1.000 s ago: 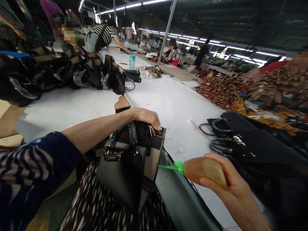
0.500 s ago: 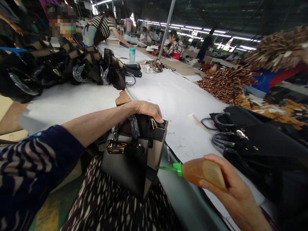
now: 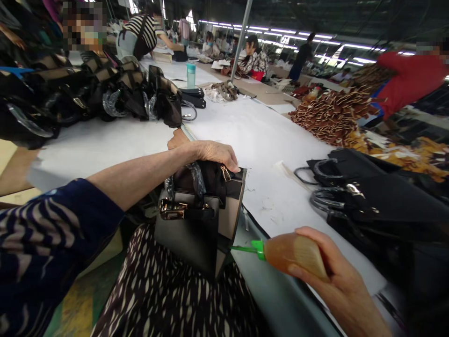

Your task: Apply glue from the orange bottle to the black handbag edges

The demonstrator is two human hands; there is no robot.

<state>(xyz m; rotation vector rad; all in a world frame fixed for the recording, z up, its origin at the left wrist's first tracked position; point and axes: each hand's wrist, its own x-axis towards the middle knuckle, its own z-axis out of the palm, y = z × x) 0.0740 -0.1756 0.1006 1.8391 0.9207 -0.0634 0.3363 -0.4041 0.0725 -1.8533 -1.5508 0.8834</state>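
Note:
A black and tan handbag (image 3: 196,220) with a gold clasp stands on my lap against the table edge. My left hand (image 3: 213,153) lies closed over its top, gripping the bag. My right hand (image 3: 336,285) is wrapped round an amber squeeze bottle (image 3: 294,255) with a green nozzle. The nozzle tip touches the bag's tan side panel low down.
The white table (image 3: 252,140) runs away ahead. Black handbags (image 3: 372,196) lie at the right, more black bags (image 3: 70,103) piled at the far left. A heap of brown leather pieces (image 3: 329,117) sits beyond. A teal cup (image 3: 191,76) stands further back. Other people work at the tables.
The bag and my left hand have shifted slightly up and right in view. The bottle's nozzle stays at the bag's side. A person in red has come into view at the right.

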